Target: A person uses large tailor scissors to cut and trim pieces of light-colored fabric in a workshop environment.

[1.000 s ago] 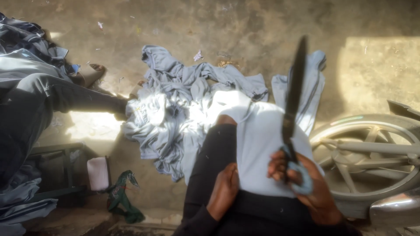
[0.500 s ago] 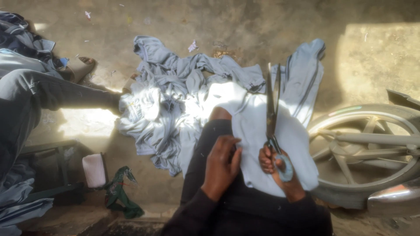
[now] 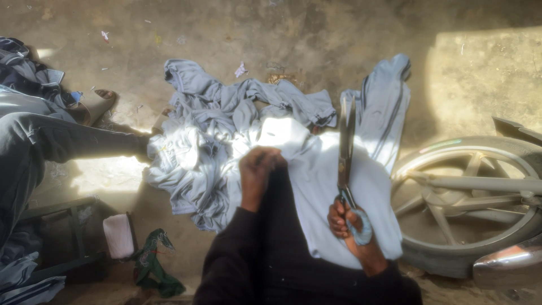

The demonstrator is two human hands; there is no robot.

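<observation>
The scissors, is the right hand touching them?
Touching. The head view shows the right hand wrapped around the handles of the scissors, fingers through the blue loop, blades pointing up over the pale grey cloth.

Hard sunlight falls in patches: one bleaches the pale grey cloth (image 3: pixel 282 135) at centre to near white, another glares on the concrete floor (image 3: pixel 485 73) at upper right. The rest sits in deep shade, with the dark sleeves and the lower left corner nearly black. Focus is soft and grainy throughout, the scissors (image 3: pixel 345 147) slightly smeared.
</observation>
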